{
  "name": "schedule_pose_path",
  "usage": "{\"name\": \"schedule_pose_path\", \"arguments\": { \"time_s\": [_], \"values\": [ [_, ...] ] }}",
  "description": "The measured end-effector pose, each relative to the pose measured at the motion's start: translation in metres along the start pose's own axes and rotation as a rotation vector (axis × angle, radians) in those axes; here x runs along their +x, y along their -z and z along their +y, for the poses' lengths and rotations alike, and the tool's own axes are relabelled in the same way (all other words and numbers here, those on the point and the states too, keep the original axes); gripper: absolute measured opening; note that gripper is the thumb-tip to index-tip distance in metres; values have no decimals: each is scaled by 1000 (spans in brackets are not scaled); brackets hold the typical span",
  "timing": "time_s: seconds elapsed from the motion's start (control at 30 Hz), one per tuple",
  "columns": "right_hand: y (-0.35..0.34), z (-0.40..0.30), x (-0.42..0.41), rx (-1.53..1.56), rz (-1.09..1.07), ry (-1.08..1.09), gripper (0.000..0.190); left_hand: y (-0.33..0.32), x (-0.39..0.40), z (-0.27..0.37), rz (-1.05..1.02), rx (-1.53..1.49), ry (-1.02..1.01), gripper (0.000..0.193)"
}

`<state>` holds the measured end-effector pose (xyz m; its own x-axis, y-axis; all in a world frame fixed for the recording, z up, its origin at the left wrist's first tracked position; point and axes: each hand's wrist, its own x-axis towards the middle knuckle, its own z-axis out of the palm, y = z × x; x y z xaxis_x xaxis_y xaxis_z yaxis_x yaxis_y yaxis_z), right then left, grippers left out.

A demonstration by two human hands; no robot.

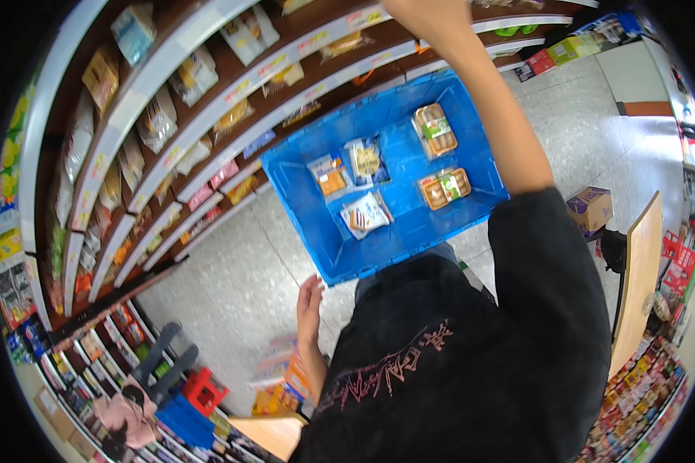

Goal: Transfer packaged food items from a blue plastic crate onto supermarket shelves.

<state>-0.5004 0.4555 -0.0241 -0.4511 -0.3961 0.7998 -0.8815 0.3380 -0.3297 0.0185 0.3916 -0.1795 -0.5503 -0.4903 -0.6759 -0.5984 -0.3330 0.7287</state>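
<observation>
My right hand (431, 20) reaches up to the shelves at the top edge of the view; its fingers are cut off and blurred, so what it touches is hidden. Low at my left side, my left hand (311, 301) hangs near the corner of a blue plastic crate (289, 220), fingers loosely apart and holding nothing. Inside the crate lie two clear-lidded food trays (435, 130) (447, 188) at the right. At its left are a packaged snack with an orange-brown picture (330, 175), a dark blue and cream packet (366, 162) and a white packet (365, 215).
Store shelves (231, 87) with bagged goods curve along the left and top. At the lower left a person in pink (128, 408) is beside a red plastic stool (204, 392) and a blue crate (186, 418). A cardboard box (589, 209) and a wooden board (637, 283) stand right.
</observation>
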Motion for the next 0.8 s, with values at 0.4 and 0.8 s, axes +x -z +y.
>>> {"name": "schedule_pose_path", "arguments": {
  "time_s": [0.4, 0.8],
  "values": [
    [-93, 46, -426, 425, -1020, -1153, 51, -58, 40, 11, -141, 213, 117, 39],
    [-210, 53, -517, 176, -1022, -1557, 82, -73, -46, -8, 149, 112, 320, 37]
  ]
}}
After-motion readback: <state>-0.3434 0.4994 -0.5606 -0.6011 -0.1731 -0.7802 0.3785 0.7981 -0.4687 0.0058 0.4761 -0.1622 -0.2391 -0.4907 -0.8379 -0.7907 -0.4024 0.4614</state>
